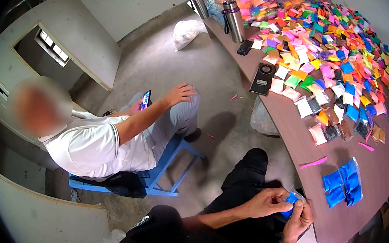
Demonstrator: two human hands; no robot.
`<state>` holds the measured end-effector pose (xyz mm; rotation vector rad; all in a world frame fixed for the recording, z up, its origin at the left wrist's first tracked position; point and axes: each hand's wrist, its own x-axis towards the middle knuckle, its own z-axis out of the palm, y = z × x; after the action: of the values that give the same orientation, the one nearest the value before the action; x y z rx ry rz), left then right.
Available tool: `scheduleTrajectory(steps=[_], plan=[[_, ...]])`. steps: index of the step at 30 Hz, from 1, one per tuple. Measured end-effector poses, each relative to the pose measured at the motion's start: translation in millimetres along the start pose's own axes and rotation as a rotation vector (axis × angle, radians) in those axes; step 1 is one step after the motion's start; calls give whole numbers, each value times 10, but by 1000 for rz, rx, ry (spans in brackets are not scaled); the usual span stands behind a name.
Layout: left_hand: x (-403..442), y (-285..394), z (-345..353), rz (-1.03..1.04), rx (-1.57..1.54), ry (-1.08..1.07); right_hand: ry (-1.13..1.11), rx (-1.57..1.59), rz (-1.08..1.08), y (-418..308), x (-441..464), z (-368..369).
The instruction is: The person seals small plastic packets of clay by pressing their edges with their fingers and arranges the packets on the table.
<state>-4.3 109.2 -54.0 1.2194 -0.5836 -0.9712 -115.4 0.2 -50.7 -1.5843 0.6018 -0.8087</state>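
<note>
Near the table's lower left edge, my left hand [267,203] and my right hand [299,217] pinch a small blue packet [292,199] between them, with clear plastic showing at its top. Both hands have their fingers closed on it. On the table [294,133] to the right lie several blue packets [345,183], joined in a strip and lying flat. A pink plastic stick [313,162] rests on the tabletop above my hands, to the left of the blue packets.
A large heap of coloured packets [327,55] covers the far table. Near its left edge are a black phone [262,79], a black case [244,47] and steel flasks [233,21]. A person [101,139] holding a phone [146,99] sits left on a blue bench [162,175].
</note>
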Motion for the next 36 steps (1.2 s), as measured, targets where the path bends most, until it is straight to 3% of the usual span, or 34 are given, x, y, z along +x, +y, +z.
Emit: scheduleTrajectory(steps=[4,10,14,17,19,25,31,36], plan=[[30,-22,-39,47,-28,40,-28,-121,-123,-101,43,37],[1,23,-74,45,113,82,-54,-6,-16,-99,2,45],[20,2,-102,37,37,50,-41,-7,4,-89,0,62],[25,-10,-77,-22,-112,42,-52,-93,-61,-122,40,74],[23,-132,-105,10,35,113,-79,-212,-41,-274,80,86],[-48,-27,-133,36,185,127,-103,-5,52,-83,-11,31],[38,312,85,-83,-17,139,-14,-36,-65,-203,86,7],[36,288,111,-28,110,74,-14,14,-57,-112,25,-71]])
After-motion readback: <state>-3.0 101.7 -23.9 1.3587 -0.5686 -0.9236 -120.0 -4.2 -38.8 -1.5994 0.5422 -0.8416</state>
